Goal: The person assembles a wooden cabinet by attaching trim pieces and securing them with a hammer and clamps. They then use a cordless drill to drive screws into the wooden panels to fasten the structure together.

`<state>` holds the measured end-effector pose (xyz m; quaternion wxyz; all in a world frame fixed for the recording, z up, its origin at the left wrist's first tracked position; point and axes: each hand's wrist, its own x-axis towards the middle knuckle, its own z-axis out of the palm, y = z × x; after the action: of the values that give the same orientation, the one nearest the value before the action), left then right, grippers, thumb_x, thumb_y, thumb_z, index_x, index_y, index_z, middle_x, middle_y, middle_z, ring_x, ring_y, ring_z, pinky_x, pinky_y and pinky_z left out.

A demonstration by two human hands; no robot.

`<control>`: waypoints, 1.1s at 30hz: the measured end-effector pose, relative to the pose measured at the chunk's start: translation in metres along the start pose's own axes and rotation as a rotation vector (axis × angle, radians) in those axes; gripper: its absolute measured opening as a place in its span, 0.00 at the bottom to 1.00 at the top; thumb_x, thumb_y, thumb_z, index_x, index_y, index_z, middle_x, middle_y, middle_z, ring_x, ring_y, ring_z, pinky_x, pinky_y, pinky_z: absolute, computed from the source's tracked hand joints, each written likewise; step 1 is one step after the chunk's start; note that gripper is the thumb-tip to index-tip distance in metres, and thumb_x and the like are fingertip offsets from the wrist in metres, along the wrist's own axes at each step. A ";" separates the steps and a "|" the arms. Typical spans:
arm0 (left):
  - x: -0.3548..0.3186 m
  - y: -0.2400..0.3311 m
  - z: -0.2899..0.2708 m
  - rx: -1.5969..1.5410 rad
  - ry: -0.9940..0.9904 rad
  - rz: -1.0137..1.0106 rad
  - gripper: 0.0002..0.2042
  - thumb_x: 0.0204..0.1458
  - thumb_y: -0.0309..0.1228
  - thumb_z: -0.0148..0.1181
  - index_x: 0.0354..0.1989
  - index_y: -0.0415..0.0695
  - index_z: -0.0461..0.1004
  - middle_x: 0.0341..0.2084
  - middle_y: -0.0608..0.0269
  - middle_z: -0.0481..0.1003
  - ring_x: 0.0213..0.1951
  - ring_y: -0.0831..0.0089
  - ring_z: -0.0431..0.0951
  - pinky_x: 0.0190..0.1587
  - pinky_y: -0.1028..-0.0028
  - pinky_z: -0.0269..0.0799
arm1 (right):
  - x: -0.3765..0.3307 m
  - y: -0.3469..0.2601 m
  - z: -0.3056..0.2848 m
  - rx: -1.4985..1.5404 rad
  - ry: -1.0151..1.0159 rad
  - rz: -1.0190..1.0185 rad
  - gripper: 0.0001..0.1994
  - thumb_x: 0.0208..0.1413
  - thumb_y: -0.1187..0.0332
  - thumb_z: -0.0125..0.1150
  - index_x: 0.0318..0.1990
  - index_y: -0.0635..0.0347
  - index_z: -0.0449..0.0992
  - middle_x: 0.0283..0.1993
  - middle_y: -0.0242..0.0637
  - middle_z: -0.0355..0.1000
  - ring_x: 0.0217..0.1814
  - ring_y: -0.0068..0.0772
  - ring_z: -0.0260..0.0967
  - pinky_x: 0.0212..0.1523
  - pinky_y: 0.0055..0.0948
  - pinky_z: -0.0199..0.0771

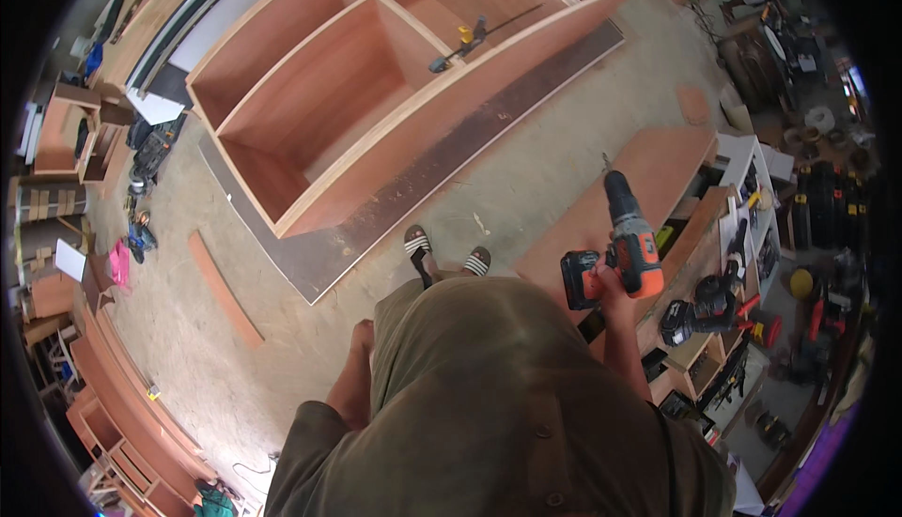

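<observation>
A: Quick, what's around, L to R?
B: Far L of the L-hand fingers, pink bag (119, 263). Closer, also L: long wood strip (225, 292) on the flr.
A: Ahead of them?
B: Big wood cabinet (362, 146), open compartments up, on a dark board (343, 259). Takes up most of the flr there. Yellow-black clamp (466, 35) on its edge, well ahead of both hands.
A: Btwn the hands?
B: Feet in striped sandals (416, 240), a bit fwd of the fingers.
A: R side?
B: Wood panel (587, 226) ahead & L of the R-hand fingers; black power tool (695, 312) just R of them.
A: Fingers?
B: L hand (363, 334) hangs by the shirt, mostly hidden; can't tell if apart or together. R hand (611, 282): clamped round the handle of an orange-blk drill (639, 249), bit pointing fwd.
</observation>
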<state>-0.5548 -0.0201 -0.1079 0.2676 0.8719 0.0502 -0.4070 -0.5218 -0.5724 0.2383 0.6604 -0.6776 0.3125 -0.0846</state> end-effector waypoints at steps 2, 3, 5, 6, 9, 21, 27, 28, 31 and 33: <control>-0.007 0.096 -0.067 0.037 0.024 -0.036 0.22 0.57 0.45 0.49 0.35 0.35 0.78 0.38 0.41 0.78 0.44 0.45 0.77 0.46 0.56 0.72 | -0.006 0.005 0.020 0.208 0.191 -0.019 0.24 0.52 0.79 0.58 0.58 0.65 0.65 0.32 0.32 0.69 0.32 0.25 0.69 0.36 0.25 0.72; -0.002 0.112 -0.091 0.146 0.028 0.060 0.22 0.56 0.46 0.50 0.34 0.36 0.78 0.35 0.40 0.78 0.42 0.44 0.77 0.45 0.55 0.72 | -0.004 0.018 0.014 0.225 0.273 0.082 0.21 0.53 0.80 0.59 0.56 0.62 0.68 0.34 0.33 0.70 0.33 0.27 0.71 0.37 0.28 0.75; 0.044 0.078 -0.075 -0.003 0.086 -0.075 0.26 0.52 0.51 0.53 0.28 0.36 0.79 0.33 0.40 0.78 0.40 0.45 0.78 0.44 0.55 0.72 | 0.004 -0.003 0.040 0.256 0.320 0.101 0.06 0.54 0.79 0.62 0.38 0.62 0.73 0.30 0.33 0.71 0.29 0.25 0.71 0.31 0.25 0.76; 0.053 0.101 -0.104 -0.063 0.060 -0.147 0.26 0.50 0.52 0.54 0.28 0.35 0.79 0.32 0.39 0.78 0.41 0.45 0.78 0.45 0.55 0.72 | 0.006 0.006 0.040 0.313 0.311 0.183 0.06 0.51 0.80 0.62 0.33 0.60 0.72 0.27 0.31 0.68 0.27 0.24 0.68 0.29 0.24 0.73; 0.070 0.127 -0.137 -0.304 0.226 -0.099 0.25 0.47 0.49 0.57 0.32 0.33 0.80 0.38 0.36 0.77 0.44 0.45 0.78 0.49 0.58 0.72 | 0.022 0.012 0.053 0.197 0.220 0.234 0.06 0.50 0.80 0.61 0.33 0.60 0.72 0.27 0.31 0.68 0.27 0.24 0.68 0.29 0.25 0.72; 0.071 0.154 -0.077 -0.660 -0.285 0.004 0.32 0.53 0.58 0.53 0.53 0.40 0.75 0.57 0.45 0.70 0.59 0.54 0.69 0.61 0.61 0.61 | 0.112 0.021 0.123 -0.467 -0.121 0.269 0.07 0.47 0.80 0.61 0.33 0.60 0.71 0.26 0.30 0.67 0.26 0.24 0.66 0.28 0.26 0.70; -0.001 0.138 -0.105 -1.125 -0.523 -0.305 0.36 0.54 0.60 0.50 0.57 0.39 0.71 0.56 0.49 0.71 0.55 0.59 0.73 0.54 0.64 0.69 | 0.113 0.030 0.106 -0.590 -0.126 0.286 0.08 0.45 0.80 0.60 0.32 0.60 0.71 0.26 0.29 0.67 0.26 0.24 0.65 0.28 0.26 0.69; 0.009 0.125 -0.078 -1.208 -0.536 -0.258 0.36 0.54 0.60 0.50 0.58 0.39 0.70 0.56 0.50 0.71 0.54 0.60 0.73 0.53 0.63 0.70 | 0.119 0.025 0.113 -0.614 -0.160 0.274 0.08 0.45 0.80 0.60 0.32 0.60 0.71 0.26 0.29 0.66 0.26 0.23 0.65 0.28 0.26 0.69; 0.020 0.094 -0.046 -1.095 -0.472 -0.239 0.36 0.55 0.59 0.49 0.62 0.41 0.65 0.54 0.51 0.72 0.55 0.57 0.73 0.52 0.61 0.70 | 0.131 0.027 0.124 -0.648 -0.235 0.270 0.08 0.44 0.80 0.60 0.32 0.60 0.71 0.26 0.29 0.66 0.26 0.23 0.65 0.28 0.27 0.69; 0.028 0.068 -0.013 -0.852 -0.381 -0.173 0.34 0.56 0.59 0.47 0.62 0.42 0.66 0.52 0.50 0.74 0.53 0.54 0.74 0.53 0.60 0.70 | 0.134 0.030 0.130 -0.670 -0.278 0.268 0.08 0.43 0.80 0.60 0.32 0.59 0.71 0.26 0.28 0.66 0.26 0.23 0.65 0.28 0.27 0.68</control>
<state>-0.5066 -0.0752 -0.0922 0.5709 0.5872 0.2350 -0.5236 -0.3564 -0.5331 0.1555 0.4436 -0.8141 0.3158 0.2020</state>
